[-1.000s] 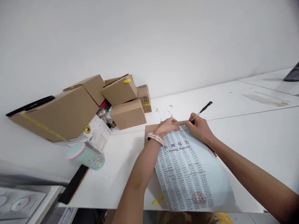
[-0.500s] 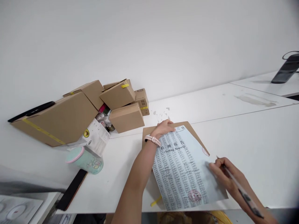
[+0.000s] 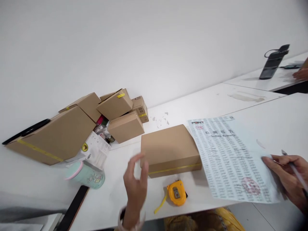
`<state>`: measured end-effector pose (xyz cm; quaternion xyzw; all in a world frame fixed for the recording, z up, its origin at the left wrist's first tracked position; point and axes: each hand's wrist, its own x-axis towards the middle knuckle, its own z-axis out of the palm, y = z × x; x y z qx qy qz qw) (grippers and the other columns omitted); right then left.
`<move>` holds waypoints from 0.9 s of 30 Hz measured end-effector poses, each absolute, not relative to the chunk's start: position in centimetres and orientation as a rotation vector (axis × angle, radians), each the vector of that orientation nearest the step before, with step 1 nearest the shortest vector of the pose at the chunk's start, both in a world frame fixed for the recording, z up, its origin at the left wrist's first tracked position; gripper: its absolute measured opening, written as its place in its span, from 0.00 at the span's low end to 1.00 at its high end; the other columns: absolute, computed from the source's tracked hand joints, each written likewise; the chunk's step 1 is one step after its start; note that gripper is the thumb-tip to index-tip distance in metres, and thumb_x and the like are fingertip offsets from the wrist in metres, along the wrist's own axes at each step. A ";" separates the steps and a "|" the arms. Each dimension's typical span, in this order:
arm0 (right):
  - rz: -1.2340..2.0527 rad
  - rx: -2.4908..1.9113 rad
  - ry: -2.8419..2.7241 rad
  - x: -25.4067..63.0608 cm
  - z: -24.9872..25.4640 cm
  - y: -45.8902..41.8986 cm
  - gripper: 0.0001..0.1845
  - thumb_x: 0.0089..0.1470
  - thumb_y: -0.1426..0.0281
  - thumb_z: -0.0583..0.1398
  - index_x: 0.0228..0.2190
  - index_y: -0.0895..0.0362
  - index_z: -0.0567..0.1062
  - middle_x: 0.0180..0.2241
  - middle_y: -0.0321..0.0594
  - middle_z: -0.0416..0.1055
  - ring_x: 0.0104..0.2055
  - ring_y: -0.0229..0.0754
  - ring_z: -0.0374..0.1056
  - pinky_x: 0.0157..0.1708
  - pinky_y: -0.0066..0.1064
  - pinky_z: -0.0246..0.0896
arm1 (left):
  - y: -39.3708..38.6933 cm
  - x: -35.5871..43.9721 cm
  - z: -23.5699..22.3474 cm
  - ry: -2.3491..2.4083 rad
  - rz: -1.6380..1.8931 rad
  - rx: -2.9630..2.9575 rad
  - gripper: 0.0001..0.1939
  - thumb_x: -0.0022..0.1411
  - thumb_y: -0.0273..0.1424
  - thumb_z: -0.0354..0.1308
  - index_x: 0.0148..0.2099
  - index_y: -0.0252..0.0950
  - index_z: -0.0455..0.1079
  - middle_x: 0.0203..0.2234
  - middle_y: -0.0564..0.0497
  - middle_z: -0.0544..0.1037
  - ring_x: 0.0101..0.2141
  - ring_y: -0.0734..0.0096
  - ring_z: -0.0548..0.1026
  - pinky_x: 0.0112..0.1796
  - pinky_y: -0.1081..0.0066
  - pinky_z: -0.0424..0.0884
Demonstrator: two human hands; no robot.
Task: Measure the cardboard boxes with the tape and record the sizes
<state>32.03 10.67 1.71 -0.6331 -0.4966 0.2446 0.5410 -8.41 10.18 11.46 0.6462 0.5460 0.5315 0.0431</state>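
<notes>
My right hand [image 3: 287,175] pinches the right edge of a printed testing report sheet [image 3: 223,163], and a pen [image 3: 295,171] is held in the same hand. The sheet hangs to the right of a closed cardboard box [image 3: 168,144], overlapping its right end. My left hand [image 3: 136,187] is empty, with thumb and fingers apart, close to the box's left front corner. In front of the box lies an orange tape measure [image 3: 176,193], its yellow tape end pulled out a little to the left.
Several cardboard boxes [image 3: 50,134] are stacked at the back left. Near them stand a white carton [image 3: 97,149] and a mint cup [image 3: 88,175] with a pink rim. A dark bottle [image 3: 274,62] stands far right, by another person's hand [image 3: 300,74].
The report sheet has moved right, off the box, in my right hand. My left hand has let go of it and drawn back toward me. The box and tape measure are now uncovered.
</notes>
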 end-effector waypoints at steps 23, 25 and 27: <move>-0.164 -1.833 -2.021 31.3 -4.8 16.5 0.23 0.53 0.83 0.51 0.45 0.54 0.74 0.31 0.50 0.74 0.37 0.55 0.68 0.35 0.41 0.57 | 5.1 -2.3 -5.5 1.777 1.047 1.830 0.35 0.47 0.27 0.67 0.59 0.39 0.69 0.56 0.41 0.74 0.59 0.46 0.69 0.63 0.47 0.61; -0.167 -1.848 -1.987 30.7 -4.2 15.6 0.24 0.57 0.81 0.49 0.50 0.56 0.73 0.32 0.51 0.75 0.37 0.56 0.68 0.33 0.41 0.57 | 4.9 -2.3 -5.4 1.779 1.065 1.797 0.33 0.48 0.27 0.66 0.58 0.39 0.69 0.53 0.42 0.76 0.57 0.47 0.70 0.61 0.47 0.63; -0.104 -1.842 -1.886 29.6 -3.3 14.0 0.22 0.62 0.75 0.47 0.52 0.57 0.73 0.35 0.53 0.76 0.39 0.57 0.70 0.29 0.40 0.57 | 4.5 -2.2 -4.8 1.731 1.064 1.750 0.33 0.48 0.27 0.65 0.59 0.38 0.68 0.51 0.42 0.76 0.55 0.50 0.72 0.58 0.51 0.67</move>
